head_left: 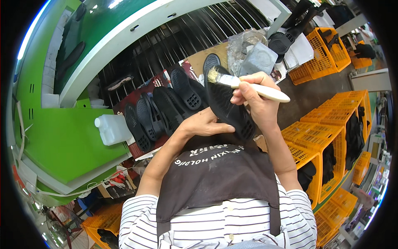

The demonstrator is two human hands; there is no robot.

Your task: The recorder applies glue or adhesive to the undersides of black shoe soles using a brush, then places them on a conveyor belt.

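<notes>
A paintbrush with a pale handle and light bristles (224, 79) is gripped in my right hand (260, 99), thumb and fingers closed round the handle. Its bristles lie over the upper part of a black shoe sole (222, 98); whether they touch it I cannot tell. My left hand (204, 124) holds this sole near its lower end, thumb stretched across it. Several more black soles (186, 89) lie side by side on the work surface to the left. Another sole (212, 61) shows just beyond the held one.
A whitish plastic jug (112, 129) stands left of the soles, by a green machine (54, 141). Metal rollers (166, 39) run behind. A translucent container (259, 60) sits at the far right of the surface. Orange crates (319, 128) with black items line the right side.
</notes>
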